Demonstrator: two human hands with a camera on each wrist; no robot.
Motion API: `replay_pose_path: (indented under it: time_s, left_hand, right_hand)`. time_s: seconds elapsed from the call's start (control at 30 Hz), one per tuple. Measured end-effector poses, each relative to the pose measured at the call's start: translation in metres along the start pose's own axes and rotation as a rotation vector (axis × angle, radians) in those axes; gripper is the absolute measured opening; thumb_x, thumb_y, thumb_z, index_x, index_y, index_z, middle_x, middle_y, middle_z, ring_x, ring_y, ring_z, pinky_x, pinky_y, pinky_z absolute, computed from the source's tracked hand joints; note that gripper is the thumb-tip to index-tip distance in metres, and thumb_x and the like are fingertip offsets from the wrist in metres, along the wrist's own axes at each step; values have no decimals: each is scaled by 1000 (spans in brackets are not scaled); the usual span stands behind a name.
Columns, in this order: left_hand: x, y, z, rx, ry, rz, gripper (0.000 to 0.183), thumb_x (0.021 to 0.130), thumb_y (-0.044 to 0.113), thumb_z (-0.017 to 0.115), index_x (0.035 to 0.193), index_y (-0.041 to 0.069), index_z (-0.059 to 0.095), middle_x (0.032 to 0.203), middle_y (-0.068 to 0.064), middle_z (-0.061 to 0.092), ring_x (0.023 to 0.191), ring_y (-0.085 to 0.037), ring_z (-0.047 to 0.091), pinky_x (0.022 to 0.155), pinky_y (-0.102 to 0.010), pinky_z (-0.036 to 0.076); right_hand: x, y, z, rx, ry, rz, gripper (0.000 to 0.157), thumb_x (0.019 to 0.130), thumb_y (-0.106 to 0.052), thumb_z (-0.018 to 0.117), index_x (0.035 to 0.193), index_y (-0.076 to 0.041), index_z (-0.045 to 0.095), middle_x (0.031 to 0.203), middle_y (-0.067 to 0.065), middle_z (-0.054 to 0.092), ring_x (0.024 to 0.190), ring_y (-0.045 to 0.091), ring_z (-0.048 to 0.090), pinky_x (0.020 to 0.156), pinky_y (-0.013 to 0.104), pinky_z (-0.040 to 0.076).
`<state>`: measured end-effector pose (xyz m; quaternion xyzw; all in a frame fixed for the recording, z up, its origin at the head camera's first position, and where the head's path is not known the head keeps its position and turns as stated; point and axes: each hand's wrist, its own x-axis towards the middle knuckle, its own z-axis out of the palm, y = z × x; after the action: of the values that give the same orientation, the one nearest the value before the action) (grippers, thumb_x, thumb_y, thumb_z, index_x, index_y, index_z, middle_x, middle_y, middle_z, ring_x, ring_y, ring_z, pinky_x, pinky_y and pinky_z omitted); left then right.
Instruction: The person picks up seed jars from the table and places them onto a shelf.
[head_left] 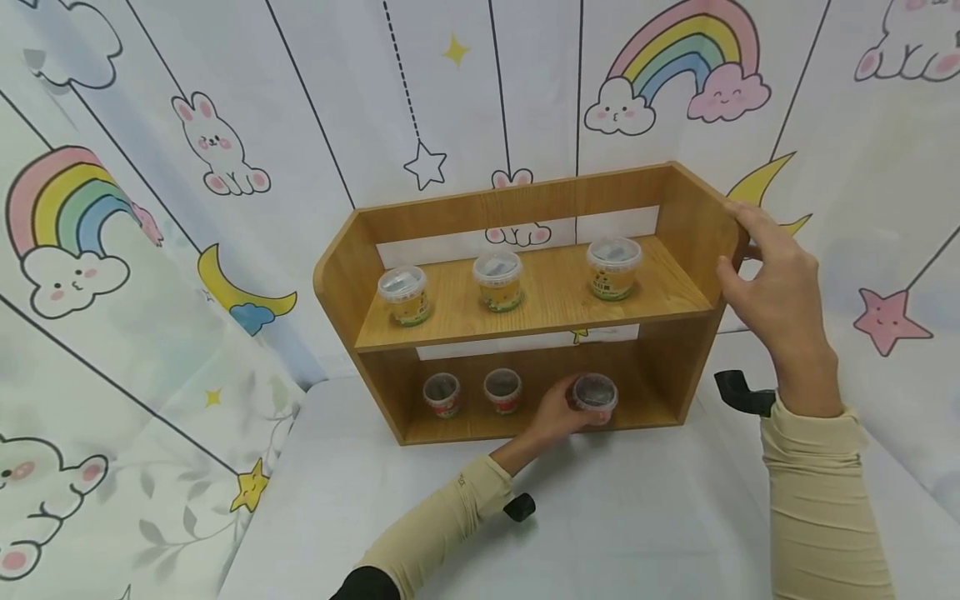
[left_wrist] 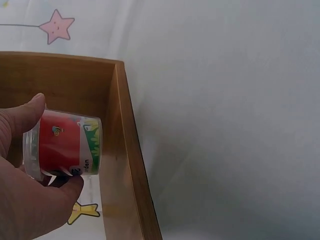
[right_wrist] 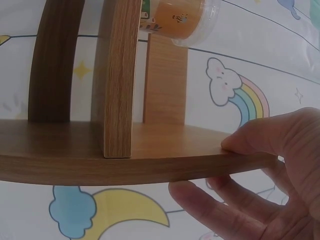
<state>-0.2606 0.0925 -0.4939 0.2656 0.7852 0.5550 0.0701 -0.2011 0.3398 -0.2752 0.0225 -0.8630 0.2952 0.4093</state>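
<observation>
My left hand (head_left: 555, 413) grips a clear lidded plastic cup (head_left: 597, 393) at the right part of the lower shelf. In the left wrist view, thumb and fingers reach round the lid end of this red-labelled cup (left_wrist: 65, 145). The right hand (head_left: 783, 287) holds the right side panel (head_left: 693, 225) of a two-tier wooden shelf (head_left: 450, 215). Seen from the right wrist, the thumb lies on the panel's inner face (right_wrist: 175, 142) and the fingers are on its outer side. Two more red-labelled cups, one on the left (head_left: 442, 395) and one nearer the middle (head_left: 502, 391), stand on the lower tier.
Three lidded cups with yellow-orange labels, left (head_left: 406, 297), middle (head_left: 498, 283) and right (head_left: 613, 268), stand on the upper tier. The shelf sits on a white-covered table (head_left: 622, 508), against a patterned cloth backdrop (head_left: 315, 67) with rainbows and rabbits.
</observation>
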Motion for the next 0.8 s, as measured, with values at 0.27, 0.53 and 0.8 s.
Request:
replay_pose_path:
  time_s: [0.27, 0.53, 0.8]
  left_hand:
    - [17, -5, 1, -18, 28, -32, 71, 79, 18, 86, 139, 13, 48, 128, 2, 57, 117, -11, 53, 99, -30, 44]
    - [29, -12, 4, -67, 78, -59, 74, 78, 14, 85, 140, 11, 46, 129, 2, 56, 119, -14, 53, 100, -32, 44]
    - [33, -17, 7, -80, 106, -67, 78, 75, 9, 86, 141, 2, 44, 130, -3, 56, 120, -18, 53, 100, -33, 44]
  right_hand:
    - [-1, -1, 0, -5, 3, 2, 64, 92, -3, 63, 149, -25, 45, 150, -5, 45, 127, 32, 53, 99, 53, 45]
    - [0, 0, 0, -7, 5, -2, 64, 92, -3, 63, 149, -25, 45, 150, -6, 45, 127, 32, 52, 100, 53, 45]
    - [0, 0, 0, -5, 3, -3, 64, 92, -3, 63, 149, -24, 45, 150, -5, 45, 126, 33, 53, 98, 55, 45]
